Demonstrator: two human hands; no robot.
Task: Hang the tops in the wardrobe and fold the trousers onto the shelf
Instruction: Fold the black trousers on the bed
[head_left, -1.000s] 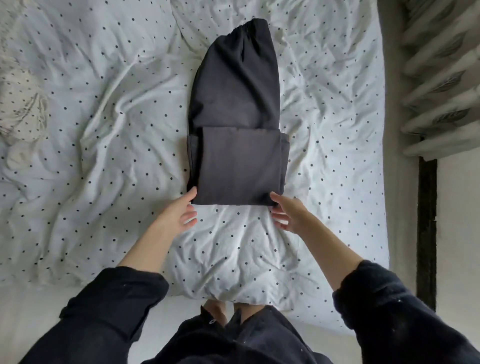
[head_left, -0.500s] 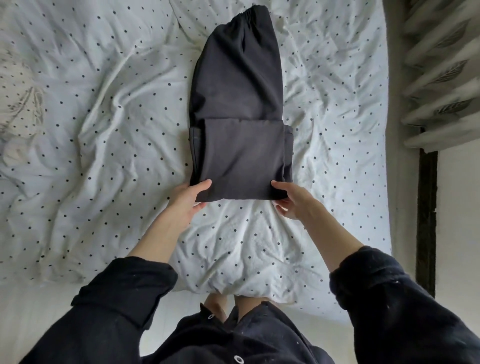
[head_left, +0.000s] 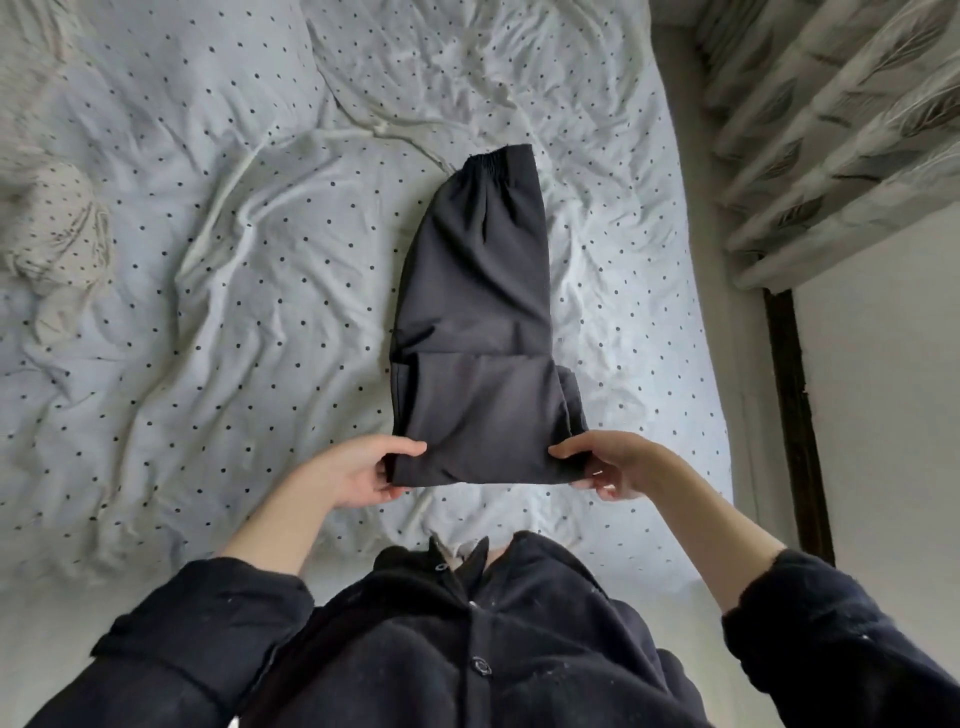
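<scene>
Bedding, a rumpled white duvet with small black dots (head_left: 218, 291), carries the dark grey, soft woven trousers (head_left: 478, 332), part-folded, elastic waistband far from the person. Left hand (head_left: 358, 470) pinches the near left corner of the folded edge, thumb on top; right hand (head_left: 613, 467) pinches the near right corner likewise. Cloth this limp and light will likely sag between grips, so holding both corners taut, through all layers, seems wise. Patterned curtains (head_left: 831, 130) hang beyond.
</scene>
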